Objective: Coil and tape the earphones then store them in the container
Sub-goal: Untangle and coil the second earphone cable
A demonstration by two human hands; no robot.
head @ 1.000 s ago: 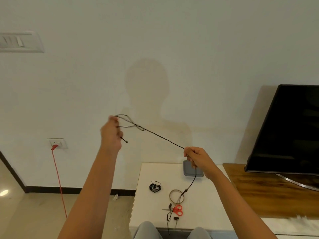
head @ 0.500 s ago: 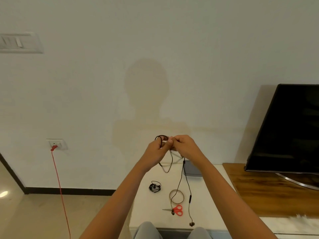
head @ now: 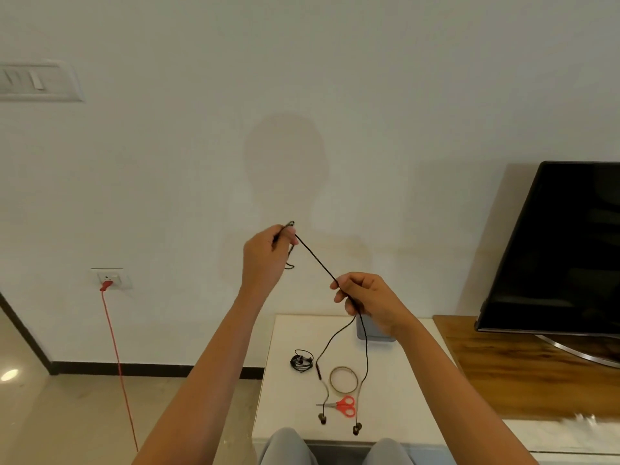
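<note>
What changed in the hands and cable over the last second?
The left hand and right hand met half a second ago, then drew apart again, pulling the earphone cable taut; both still grip it. The coiled earphones, tape ring and scissors stayed put.

Looks like somebody's living room at home: a big flat-screen TV [head: 563,250] sits on a wooden media unit [head: 523,367] off to the right, with a small white side table [head: 402,397] just beside it. The plain painted wall [head: 335,78] has a light switch panel [head: 37,82] and a low wall socket [head: 110,278] with a red cable [head: 115,357] plugged in. There's also dark skirting [head: 134,367] and shiny floor tiles [head: 67,414].
</note>
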